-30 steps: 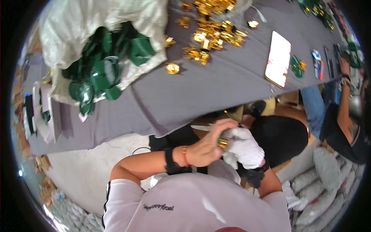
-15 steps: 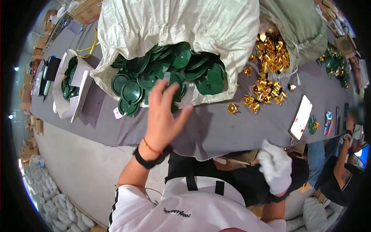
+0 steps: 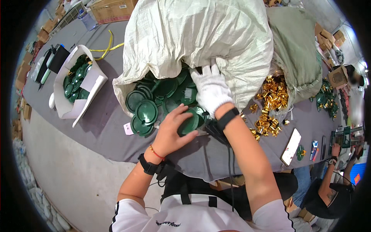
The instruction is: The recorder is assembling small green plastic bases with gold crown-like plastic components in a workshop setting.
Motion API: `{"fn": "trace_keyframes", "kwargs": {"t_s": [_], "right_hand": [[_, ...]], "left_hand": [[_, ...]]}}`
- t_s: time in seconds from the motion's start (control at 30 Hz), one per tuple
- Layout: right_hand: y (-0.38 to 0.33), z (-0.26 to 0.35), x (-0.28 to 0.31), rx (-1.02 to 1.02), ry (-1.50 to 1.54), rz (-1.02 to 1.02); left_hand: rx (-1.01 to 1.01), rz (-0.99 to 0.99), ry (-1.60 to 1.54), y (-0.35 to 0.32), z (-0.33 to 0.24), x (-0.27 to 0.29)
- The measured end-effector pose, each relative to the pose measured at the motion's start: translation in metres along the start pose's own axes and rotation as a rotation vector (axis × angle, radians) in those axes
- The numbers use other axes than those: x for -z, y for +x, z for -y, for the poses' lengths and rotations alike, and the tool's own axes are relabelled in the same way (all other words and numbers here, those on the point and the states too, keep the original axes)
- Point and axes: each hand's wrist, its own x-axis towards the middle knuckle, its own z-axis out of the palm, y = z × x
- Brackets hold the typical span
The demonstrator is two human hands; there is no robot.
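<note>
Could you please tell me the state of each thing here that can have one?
White woven sack: mouth open, green lids spilling out.
Green lids: loose heap on the grey table.
Left hand: bare, gripping one lid.
Right hand: gloved, pressed flat on the heap.
Green sack: open, gold pieces spilled.
White bag: open, holding lids.

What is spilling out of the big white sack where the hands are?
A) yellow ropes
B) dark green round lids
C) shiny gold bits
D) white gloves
B: dark green round lids pour from the mouth of the white sack; the bare left hand rests on one, and the gloved right hand lies on the pile.
</note>
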Motion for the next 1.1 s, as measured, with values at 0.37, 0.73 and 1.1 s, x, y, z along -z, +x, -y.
{"fn": "trace_keyframes", "kwargs": {"t_s": [0.37, 0.73, 1.1], "right_hand": [[-0.087, -0.036, 0.005, 0.194, -0.069, -0.261], [-0.167, -0.019, 0.061, -0.100, 1.178, -0.163], [-0.194, -0.021, 0.049, -0.079, 1.094, -0.070]], "left_hand": [[0.332, -0.172, -0.669, -0.007, 0.004, -0.002], [0.576, -0.093, -1.777, -0.011, -0.050, -0.046], [0.589, -0.126, -1.604, -0.026, -0.081, -0.066]]}}
